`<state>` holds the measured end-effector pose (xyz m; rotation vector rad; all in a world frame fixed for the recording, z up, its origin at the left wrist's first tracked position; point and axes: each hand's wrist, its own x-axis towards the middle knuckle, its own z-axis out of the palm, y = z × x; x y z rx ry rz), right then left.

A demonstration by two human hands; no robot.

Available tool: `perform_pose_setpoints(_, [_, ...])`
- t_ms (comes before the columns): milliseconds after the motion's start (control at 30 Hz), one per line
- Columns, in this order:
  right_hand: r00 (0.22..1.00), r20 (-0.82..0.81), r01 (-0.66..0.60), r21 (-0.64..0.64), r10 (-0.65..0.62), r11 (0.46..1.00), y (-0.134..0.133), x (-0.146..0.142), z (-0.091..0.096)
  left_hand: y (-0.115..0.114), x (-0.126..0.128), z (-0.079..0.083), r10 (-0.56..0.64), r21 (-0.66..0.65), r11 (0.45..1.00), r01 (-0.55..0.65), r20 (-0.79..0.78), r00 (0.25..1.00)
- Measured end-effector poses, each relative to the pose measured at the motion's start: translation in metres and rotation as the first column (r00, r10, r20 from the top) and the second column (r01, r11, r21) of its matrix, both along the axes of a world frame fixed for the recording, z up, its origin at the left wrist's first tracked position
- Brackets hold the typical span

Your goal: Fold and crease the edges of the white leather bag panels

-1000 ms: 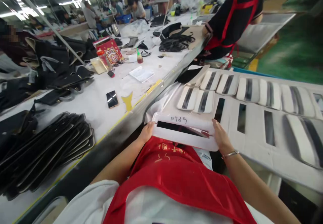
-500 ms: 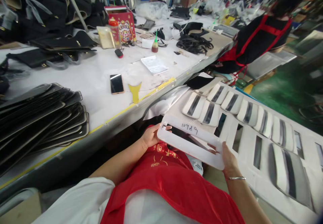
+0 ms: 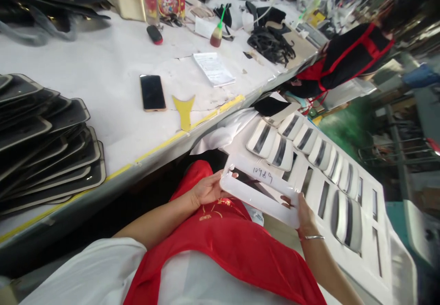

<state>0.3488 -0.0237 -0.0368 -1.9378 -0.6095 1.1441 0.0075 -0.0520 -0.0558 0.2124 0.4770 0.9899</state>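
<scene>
Both my hands hold a white plastic template point(image 3: 258, 199) with a long rectangular slot and handwritten digits on it, just above my red apron. My left hand point(image 3: 206, 188) grips its left end with fingers curled round the edge. At the template's right end, my right hand point(image 3: 302, 211), with a bracelet on the wrist, pinches the rim, a finger showing through the slot. Something dark lies under the slot; I cannot make it out.
A row of white slotted templates point(image 3: 309, 146) lies on the white bench point(image 3: 374, 254) to my right. On the long table point(image 3: 103, 66) lie a phone point(image 3: 152, 92), a yellow cut piece point(image 3: 184, 110), papers point(image 3: 213, 68), a glue bottle point(image 3: 217, 34) and stacked black panels point(image 3: 44, 135). A person in a black top and red apron point(image 3: 350, 52) works beyond.
My view has swung left and down toward the table. The template has tilted, its right end lower, and my left hand's fingers have come round its left edge.
</scene>
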Motion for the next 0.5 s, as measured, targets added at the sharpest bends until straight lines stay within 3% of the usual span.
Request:
perform_pose_setpoints(133, [0.999,0.040,0.018,-0.014,-0.017,1.000,0.001,-0.005,0.001,-0.005,-0.007,-0.007,-0.048,0.039,0.998,0.045,0.062,0.997])
perform_pose_setpoints(300, [0.999,0.043,0.027,-0.011,-0.026,1.000,0.001,-0.007,0.002,-0.005,-0.010,-0.030,-0.099,0.158,0.984,0.080,0.115,0.988])
perform_pose_setpoints(500, [0.999,0.025,0.036,0.002,-0.036,0.999,-0.001,-0.009,0.004,-0.009,-0.004,-0.042,0.067,0.343,0.939,0.012,-0.217,0.974])
